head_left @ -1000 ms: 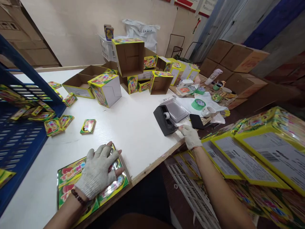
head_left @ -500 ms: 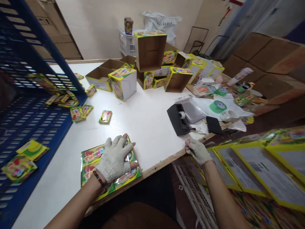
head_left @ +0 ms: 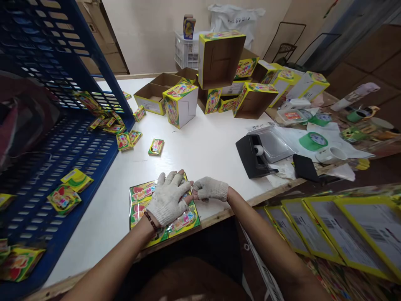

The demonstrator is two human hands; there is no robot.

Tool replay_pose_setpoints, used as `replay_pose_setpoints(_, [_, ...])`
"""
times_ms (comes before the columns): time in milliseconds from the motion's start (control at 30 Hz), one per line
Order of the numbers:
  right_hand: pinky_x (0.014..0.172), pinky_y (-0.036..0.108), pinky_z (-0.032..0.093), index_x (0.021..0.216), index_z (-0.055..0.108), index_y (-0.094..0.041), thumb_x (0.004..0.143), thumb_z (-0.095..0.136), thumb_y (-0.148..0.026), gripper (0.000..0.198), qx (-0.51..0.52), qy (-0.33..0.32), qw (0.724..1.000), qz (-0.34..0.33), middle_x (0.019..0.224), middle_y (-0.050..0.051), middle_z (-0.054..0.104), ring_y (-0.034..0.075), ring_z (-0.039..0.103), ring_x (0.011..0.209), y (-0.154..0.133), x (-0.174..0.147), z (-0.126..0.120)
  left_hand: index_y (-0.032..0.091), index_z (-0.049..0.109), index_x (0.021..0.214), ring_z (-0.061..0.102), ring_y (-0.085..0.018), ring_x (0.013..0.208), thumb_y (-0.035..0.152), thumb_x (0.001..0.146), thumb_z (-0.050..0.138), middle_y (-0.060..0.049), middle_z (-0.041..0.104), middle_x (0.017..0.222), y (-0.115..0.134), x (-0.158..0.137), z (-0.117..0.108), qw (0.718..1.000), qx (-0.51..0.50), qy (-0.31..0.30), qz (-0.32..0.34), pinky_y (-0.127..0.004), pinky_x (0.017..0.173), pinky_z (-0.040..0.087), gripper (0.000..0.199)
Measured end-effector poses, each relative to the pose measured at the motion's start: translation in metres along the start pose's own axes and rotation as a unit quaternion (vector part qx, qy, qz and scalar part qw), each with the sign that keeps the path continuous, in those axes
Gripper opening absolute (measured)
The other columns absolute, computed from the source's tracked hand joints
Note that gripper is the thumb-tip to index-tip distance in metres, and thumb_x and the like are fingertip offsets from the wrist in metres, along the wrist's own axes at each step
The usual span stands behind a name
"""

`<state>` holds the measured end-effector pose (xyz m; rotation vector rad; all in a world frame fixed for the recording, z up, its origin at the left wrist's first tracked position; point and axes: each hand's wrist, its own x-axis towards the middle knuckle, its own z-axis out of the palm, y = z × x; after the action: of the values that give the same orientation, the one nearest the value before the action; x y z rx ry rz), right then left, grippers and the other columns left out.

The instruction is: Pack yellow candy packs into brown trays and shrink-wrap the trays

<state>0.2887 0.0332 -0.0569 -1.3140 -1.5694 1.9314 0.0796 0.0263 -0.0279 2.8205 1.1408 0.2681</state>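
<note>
My left hand [head_left: 169, 198], in a white fingerless-tip knit glove, lies flat with spread fingers on a shiny printed TWINS box [head_left: 184, 219] at the table's near edge. The box has red, yellow and green pictures and is partly hidden under the hand. My right hand [head_left: 209, 189], gloved alike, is at the box's right side with its fingers curled together close to my left fingertips. Whatever is between those fingers is too small to tell. A single small candy packet [head_left: 156, 147] lies on the table beyond the box.
A blue plastic crate [head_left: 103, 154] holding small packets lies tipped at the left. Empty display boxes [head_left: 180, 104] stand at the back. A black tape dispenser [head_left: 252, 156] sits to the right, near green tape [head_left: 313, 141] and a white mug [head_left: 331, 154]. Printed cartons [head_left: 326, 230] are stacked at the lower right.
My right hand has moved left from the table edge near the tape dispenser to the right side of the box. My left hand stays flat on it. The view has turned slightly left.
</note>
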Motion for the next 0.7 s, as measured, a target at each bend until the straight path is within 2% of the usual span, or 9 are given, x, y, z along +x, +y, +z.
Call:
replay_pose_setpoints(200, [0.049,0.025,0.048,0.081,0.046,-0.021,0.063,0.073,-0.045,0.04,0.171,0.041,0.984,0.034,0.054,-0.006,0.057,0.013,0.056,0.049,0.033,0.002,0.035,0.025,0.05,0.137,0.036,-0.037,0.136,0.031,0.087,0.053,-0.017,0.049,0.14,0.001,-0.001,-0.002,1.0,0.003,-0.023,0.007,-0.061,0.102,0.03,0.051])
replay_pose_setpoints(300, [0.045,0.023,0.045,0.087,0.044,-0.023,0.067,0.07,-0.047,0.041,0.181,0.092,0.977,0.069,0.056,-0.007,0.055,0.012,0.054,0.047,0.043,-0.005,0.052,0.033,0.045,0.14,0.035,-0.037,0.137,0.034,0.088,0.051,-0.011,0.046,0.146,0.002,-0.022,-0.011,0.994,-0.005,-0.055,0.095,-0.067,0.107,0.02,0.052])
replay_pose_setpoints(367, [0.044,0.021,0.041,0.088,0.047,-0.023,0.068,0.07,-0.04,0.035,0.126,0.165,0.975,0.08,0.057,-0.007,0.053,0.011,0.053,0.047,0.045,-0.022,0.044,0.035,0.047,0.137,0.037,-0.034,0.137,0.039,0.087,0.052,-0.005,0.048,0.146,0.001,-0.05,-0.015,0.983,-0.017,-0.074,0.165,-0.065,0.113,0.013,0.05])
replay_pose_setpoints(467, [0.048,0.023,0.041,0.088,0.052,-0.022,0.076,0.059,-0.036,0.02,0.009,0.368,0.929,0.04,0.065,-0.003,0.057,0.013,0.054,0.054,0.043,-0.069,-0.003,0.034,0.055,0.129,0.041,-0.027,0.135,0.026,0.082,0.051,-0.001,0.056,0.139,-0.009,-0.096,-0.008,0.981,-0.002,-0.026,0.19,-0.055,0.119,0.01,0.048])
replay_pose_setpoints(500, [0.053,0.025,0.043,0.089,0.054,-0.022,0.081,0.053,-0.037,0.017,-0.028,0.458,0.888,0.018,0.07,0.0,0.059,0.014,0.056,0.06,0.042,-0.088,-0.025,0.032,0.058,0.126,0.044,-0.028,0.133,0.023,0.08,0.049,-0.002,0.06,0.135,-0.013,-0.107,-0.002,0.979,-0.004,0.014,0.204,-0.054,0.119,0.012,0.048])
replay_pose_setpoints(567, [0.067,0.03,0.047,0.089,0.057,-0.021,0.084,0.048,-0.037,0.019,-0.141,0.644,0.752,0.013,0.084,0.007,0.063,0.019,0.058,0.077,0.042,-0.126,-0.07,0.032,0.063,0.116,0.05,-0.028,0.127,0.014,0.075,0.046,-0.001,0.066,0.126,-0.02,-0.116,0.011,0.98,-0.025,0.083,0.18,-0.055,0.117,0.018,0.048])
replay_pose_setpoints(600, [0.075,0.033,0.046,0.09,0.058,-0.02,0.085,0.048,-0.035,0.019,-0.158,0.674,0.721,0.023,0.092,0.011,0.064,0.023,0.057,0.089,0.042,-0.141,-0.091,0.032,0.063,0.114,0.052,-0.028,0.124,0.011,0.074,0.045,-0.001,0.068,0.123,-0.021,-0.113,0.016,0.978,-0.03,0.106,0.176,-0.055,0.116,0.021,0.048])
replay_pose_setpoints(633, [0.078,0.035,0.045,0.085,0.06,-0.019,0.084,0.049,-0.033,0.018,-0.167,0.686,0.707,0.034,0.093,0.013,0.065,0.025,0.056,0.094,0.044,-0.152,-0.109,0.031,0.063,0.113,0.054,-0.027,0.122,0.008,0.074,0.045,-0.001,0.069,0.12,-0.022,-0.106,0.019,0.977,-0.029,0.119,0.175,-0.055,0.115,0.024,0.049])
replay_pose_setpoints(700, [0.078,0.036,0.043,0.072,0.062,-0.019,0.081,0.053,-0.031,0.017,-0.171,0.672,0.719,0.049,0.084,0.013,0.066,0.026,0.056,0.09,0.05,-0.162,-0.136,0.028,0.062,0.115,0.057,-0.028,0.119,0.005,0.075,0.046,-0.003,0.07,0.119,-0.019,-0.08,0.022,0.973,-0.007,0.134,0.189,-0.056,0.113,0.028,0.049])
